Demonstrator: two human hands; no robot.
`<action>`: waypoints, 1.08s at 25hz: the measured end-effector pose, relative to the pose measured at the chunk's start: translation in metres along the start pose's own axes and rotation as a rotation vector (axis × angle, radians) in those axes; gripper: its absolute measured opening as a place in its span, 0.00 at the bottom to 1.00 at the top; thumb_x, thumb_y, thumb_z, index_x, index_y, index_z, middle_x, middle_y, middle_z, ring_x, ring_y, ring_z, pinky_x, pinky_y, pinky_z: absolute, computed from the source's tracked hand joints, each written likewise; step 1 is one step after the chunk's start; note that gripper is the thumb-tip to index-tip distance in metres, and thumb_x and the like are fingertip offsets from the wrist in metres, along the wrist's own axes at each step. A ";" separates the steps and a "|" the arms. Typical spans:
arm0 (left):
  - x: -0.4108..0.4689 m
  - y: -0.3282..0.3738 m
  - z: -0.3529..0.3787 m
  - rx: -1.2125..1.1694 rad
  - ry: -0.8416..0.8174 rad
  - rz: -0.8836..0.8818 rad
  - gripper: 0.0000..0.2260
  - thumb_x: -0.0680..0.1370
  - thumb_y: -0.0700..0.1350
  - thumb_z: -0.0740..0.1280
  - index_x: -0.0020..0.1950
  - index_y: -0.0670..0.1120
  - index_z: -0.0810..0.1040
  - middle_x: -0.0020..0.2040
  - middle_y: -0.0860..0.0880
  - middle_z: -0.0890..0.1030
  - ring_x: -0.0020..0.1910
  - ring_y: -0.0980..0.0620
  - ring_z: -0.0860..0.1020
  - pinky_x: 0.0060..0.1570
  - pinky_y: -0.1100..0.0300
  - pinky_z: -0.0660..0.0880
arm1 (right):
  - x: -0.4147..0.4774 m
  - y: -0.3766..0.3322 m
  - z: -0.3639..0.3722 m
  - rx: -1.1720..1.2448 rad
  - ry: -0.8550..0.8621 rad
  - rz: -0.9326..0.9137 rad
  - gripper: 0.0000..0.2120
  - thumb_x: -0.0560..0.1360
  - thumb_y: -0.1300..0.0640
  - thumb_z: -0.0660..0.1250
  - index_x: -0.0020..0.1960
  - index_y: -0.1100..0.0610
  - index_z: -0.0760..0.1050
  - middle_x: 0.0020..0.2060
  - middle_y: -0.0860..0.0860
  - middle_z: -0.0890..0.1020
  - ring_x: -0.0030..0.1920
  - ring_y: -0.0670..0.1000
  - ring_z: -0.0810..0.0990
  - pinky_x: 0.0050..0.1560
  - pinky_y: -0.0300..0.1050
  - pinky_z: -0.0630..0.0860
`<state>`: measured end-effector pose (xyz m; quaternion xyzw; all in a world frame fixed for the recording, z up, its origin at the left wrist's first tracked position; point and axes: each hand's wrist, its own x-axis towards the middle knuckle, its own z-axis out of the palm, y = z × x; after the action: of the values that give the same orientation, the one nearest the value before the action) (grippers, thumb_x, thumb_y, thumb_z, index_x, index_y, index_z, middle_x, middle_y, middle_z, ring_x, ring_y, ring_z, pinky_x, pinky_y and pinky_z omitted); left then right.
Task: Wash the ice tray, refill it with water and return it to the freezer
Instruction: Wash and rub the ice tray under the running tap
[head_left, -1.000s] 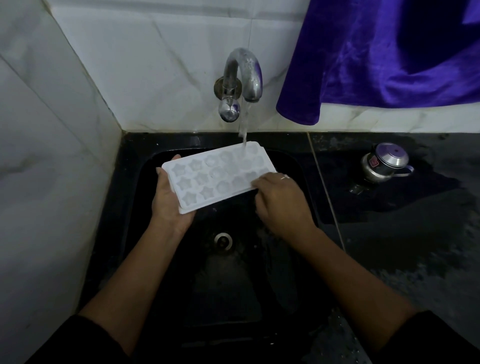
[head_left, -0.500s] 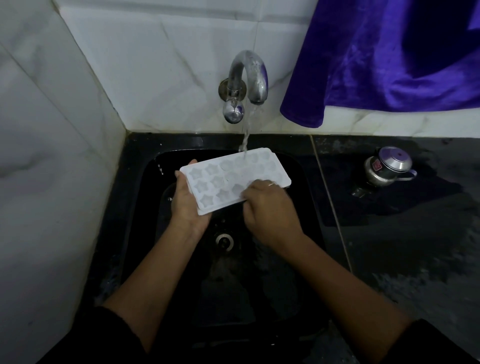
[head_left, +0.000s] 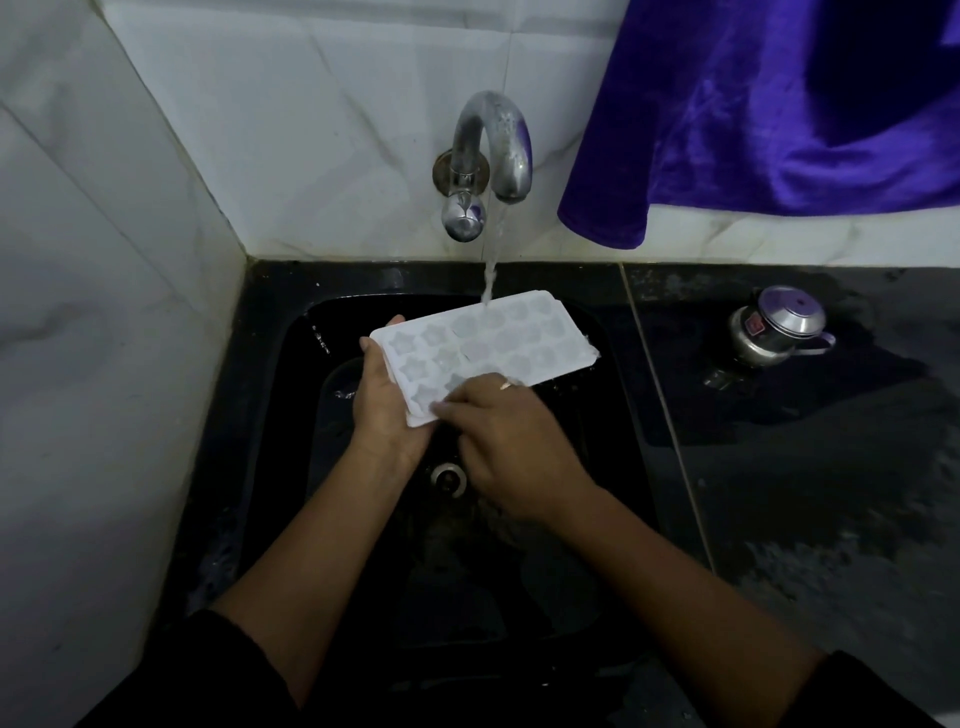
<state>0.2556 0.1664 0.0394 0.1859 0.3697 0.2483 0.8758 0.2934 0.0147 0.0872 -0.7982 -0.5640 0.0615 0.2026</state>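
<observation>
At the frame's centre the tray (head_left: 483, 348) tilts over the sink (head_left: 270, 415), under the tap (head_left: 491, 156). The left hand (head_left: 387, 410) grips its left end from below; the right hand (head_left: 511, 447) lays fairly straight fingers on its near corner. The wet tray could slip from that single grip, or the water could splash out. Count: one tray, one tap, two hands, one pot (head_left: 776, 325).

purple cloth (head_left: 779, 104): cut off by top and right edges | left hand (head_left: 384, 410): fingers hidden under ice tray (head_left: 493, 343) | right hand (head_left: 514, 452): fingertips blurred over ice tray's lower-left cells | metal pot (head_left: 776, 327), centre right: red label too small to read
</observation>
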 end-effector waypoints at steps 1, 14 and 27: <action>0.002 0.002 -0.004 -0.017 -0.003 -0.004 0.23 0.86 0.62 0.53 0.70 0.52 0.78 0.64 0.41 0.83 0.59 0.40 0.84 0.54 0.42 0.82 | -0.001 0.017 -0.004 -0.009 0.062 0.032 0.18 0.73 0.60 0.62 0.58 0.60 0.85 0.51 0.55 0.84 0.52 0.57 0.80 0.57 0.54 0.76; 0.002 -0.003 -0.028 0.079 -0.023 -0.047 0.26 0.82 0.65 0.60 0.75 0.52 0.74 0.67 0.42 0.82 0.64 0.38 0.82 0.62 0.33 0.77 | -0.006 0.029 0.019 0.069 0.172 0.276 0.18 0.75 0.60 0.62 0.60 0.61 0.84 0.56 0.56 0.84 0.58 0.58 0.81 0.63 0.56 0.78; 0.012 0.005 -0.023 0.001 0.087 -0.023 0.27 0.84 0.65 0.56 0.75 0.51 0.74 0.68 0.42 0.81 0.65 0.37 0.81 0.56 0.38 0.81 | -0.018 0.006 0.028 -0.066 0.094 -0.051 0.22 0.76 0.59 0.61 0.65 0.66 0.80 0.63 0.61 0.81 0.65 0.60 0.77 0.70 0.57 0.73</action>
<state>0.2447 0.1804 0.0203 0.1712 0.4098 0.2457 0.8616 0.2830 0.0040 0.0567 -0.7917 -0.5759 0.0001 0.2037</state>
